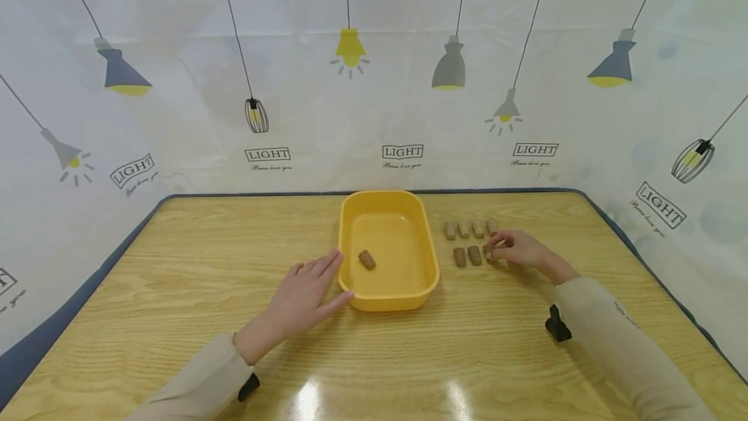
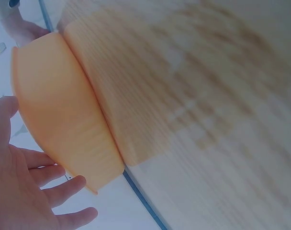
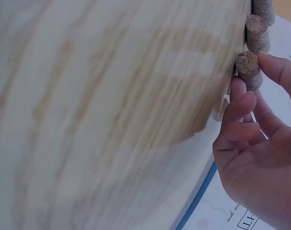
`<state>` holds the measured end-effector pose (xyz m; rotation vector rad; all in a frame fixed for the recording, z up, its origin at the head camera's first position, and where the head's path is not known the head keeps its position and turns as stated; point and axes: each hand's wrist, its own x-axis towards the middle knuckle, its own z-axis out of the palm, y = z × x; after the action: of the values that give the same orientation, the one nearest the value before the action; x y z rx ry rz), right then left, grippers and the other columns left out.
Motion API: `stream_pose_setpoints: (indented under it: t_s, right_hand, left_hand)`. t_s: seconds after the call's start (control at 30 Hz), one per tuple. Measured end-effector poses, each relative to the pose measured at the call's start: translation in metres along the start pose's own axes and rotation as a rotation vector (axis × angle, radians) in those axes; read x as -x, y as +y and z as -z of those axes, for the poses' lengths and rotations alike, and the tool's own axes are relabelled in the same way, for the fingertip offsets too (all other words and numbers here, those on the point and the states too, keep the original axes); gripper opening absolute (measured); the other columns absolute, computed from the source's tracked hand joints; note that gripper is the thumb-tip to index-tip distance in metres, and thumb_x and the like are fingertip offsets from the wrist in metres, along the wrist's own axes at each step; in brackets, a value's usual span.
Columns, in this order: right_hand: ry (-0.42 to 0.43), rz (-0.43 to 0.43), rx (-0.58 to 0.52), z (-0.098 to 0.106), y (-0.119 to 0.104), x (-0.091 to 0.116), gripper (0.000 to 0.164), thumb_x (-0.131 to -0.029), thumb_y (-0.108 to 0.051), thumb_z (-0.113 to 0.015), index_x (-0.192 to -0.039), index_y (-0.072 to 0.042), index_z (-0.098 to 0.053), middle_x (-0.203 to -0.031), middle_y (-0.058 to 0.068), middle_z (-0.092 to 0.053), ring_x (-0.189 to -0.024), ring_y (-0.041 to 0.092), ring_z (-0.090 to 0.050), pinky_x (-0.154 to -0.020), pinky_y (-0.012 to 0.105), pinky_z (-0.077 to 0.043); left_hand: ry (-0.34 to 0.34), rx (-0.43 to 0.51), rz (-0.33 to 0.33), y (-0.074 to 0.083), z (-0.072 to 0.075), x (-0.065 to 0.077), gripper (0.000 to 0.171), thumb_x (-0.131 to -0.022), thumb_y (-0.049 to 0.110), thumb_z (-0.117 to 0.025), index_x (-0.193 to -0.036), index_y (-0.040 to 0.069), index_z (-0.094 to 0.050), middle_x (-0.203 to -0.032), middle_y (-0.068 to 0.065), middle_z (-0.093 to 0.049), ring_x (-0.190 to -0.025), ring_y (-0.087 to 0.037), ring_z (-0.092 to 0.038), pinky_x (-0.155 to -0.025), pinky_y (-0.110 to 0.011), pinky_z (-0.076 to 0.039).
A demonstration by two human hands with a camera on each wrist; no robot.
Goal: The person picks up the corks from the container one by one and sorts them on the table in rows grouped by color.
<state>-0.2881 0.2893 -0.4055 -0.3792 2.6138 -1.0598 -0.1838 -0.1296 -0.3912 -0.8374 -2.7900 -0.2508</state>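
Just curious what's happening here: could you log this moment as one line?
left hand: open, touching yellow tub | right hand: pinching cork in rows | one cork in tub

Left wrist view. The left hand (image 2: 21,191) occupies the lower left corner, palm toward the camera, fingers (image 2: 64,189) straight and slightly spread. The fingertips lie at, or just short of, the outer wall of a yellow plastic tub (image 2: 59,120); contact cannot be confirmed. The tub appears tilted by the camera angle, its smooth side wall running from upper left to lower centre, with a soft reflection on the light wood-grain tabletop (image 2: 207,96) beside it. The tabletop fills most of the frame and is blurred. A thin blue table edge (image 2: 140,201) runs below the tub.
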Motion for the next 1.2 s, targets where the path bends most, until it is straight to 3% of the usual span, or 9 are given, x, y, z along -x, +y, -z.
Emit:
stream_pose_setpoints:
  t_s: [0.23, 0.4, 0.6, 0.83, 1.0, 1.2]
  right_hand:
    - [-0.023, -0.038, -0.037, 0.0, -0.001, 0.0, 0.038, -0.086, -0.015, -0.054, -0.115, 0.009, -0.047, -0.096, 0.017, -0.056, -0.062, 0.02, -0.046, -0.053, 0.031, -0.038]
    - [-0.028, -0.059, -0.053, 0.001, 0.0, -0.001, 0.038, -0.087, -0.015, -0.053, -0.117, 0.008, -0.046, -0.088, 0.011, -0.057, -0.057, 0.019, -0.044, -0.049, 0.029, -0.035]
    - [-0.033, -0.07, -0.041, 0.002, -0.001, 0.0, 0.042, -0.087, -0.019, -0.054, -0.119, 0.007, -0.045, -0.089, 0.012, -0.056, -0.06, 0.02, -0.046, -0.05, 0.03, -0.036]
    - [-0.029, -0.022, 0.024, 0.012, -0.011, 0.004, 0.043, -0.09, -0.021, -0.049, -0.119, 0.009, -0.045, -0.098, 0.018, -0.056, -0.068, 0.026, -0.052, -0.06, 0.037, -0.042]
    - [-0.001, -0.001, 0.061, 0.023, -0.027, 0.0, 0.041, -0.09, -0.023, -0.048, -0.12, 0.006, -0.045, -0.095, 0.02, -0.056, -0.072, 0.032, -0.049, -0.053, 0.036, -0.039]
    - [-0.005, 0.07, 0.084, 0.032, -0.057, -0.013, 0.039, -0.09, -0.028, -0.049, -0.118, 0.0, -0.048, -0.092, 0.014, -0.055, -0.067, 0.024, -0.048, -0.05, 0.031, -0.037]
  left_hand:
    - [-0.004, 0.01, -0.001, 0.0, 0.001, 0.0, 0.071, -0.088, 0.055, -0.039, -0.135, 0.002, -0.034, -0.137, -0.011, -0.033, -0.117, -0.029, -0.039, -0.09, -0.052, -0.03]
    - [0.0, 0.009, -0.007, 0.0, 0.0, 0.0, 0.07, -0.088, 0.054, -0.039, -0.135, 0.001, -0.034, -0.137, -0.012, -0.032, -0.117, -0.029, -0.039, -0.09, -0.051, -0.03]
    - [-0.001, 0.007, -0.008, -0.001, -0.001, 0.0, 0.071, -0.088, 0.054, -0.037, -0.135, 0.002, -0.034, -0.138, -0.011, -0.032, -0.117, -0.029, -0.039, -0.09, -0.051, -0.031]
    - [-0.006, 0.007, -0.005, -0.001, -0.001, 0.001, 0.071, -0.088, 0.055, -0.037, -0.135, 0.002, -0.034, -0.138, -0.011, -0.032, -0.117, -0.029, -0.039, -0.09, -0.052, -0.03]
    - [0.002, 0.006, -0.006, -0.001, -0.001, 0.0, 0.071, -0.088, 0.055, -0.037, -0.135, 0.002, -0.034, -0.137, -0.011, -0.033, -0.117, -0.029, -0.039, -0.09, -0.052, -0.03]
    - [0.013, 0.008, -0.006, -0.001, -0.001, 0.001, 0.071, -0.088, 0.054, -0.039, -0.135, 0.002, -0.035, -0.137, -0.011, -0.034, -0.116, -0.029, -0.04, -0.089, -0.052, -0.031]
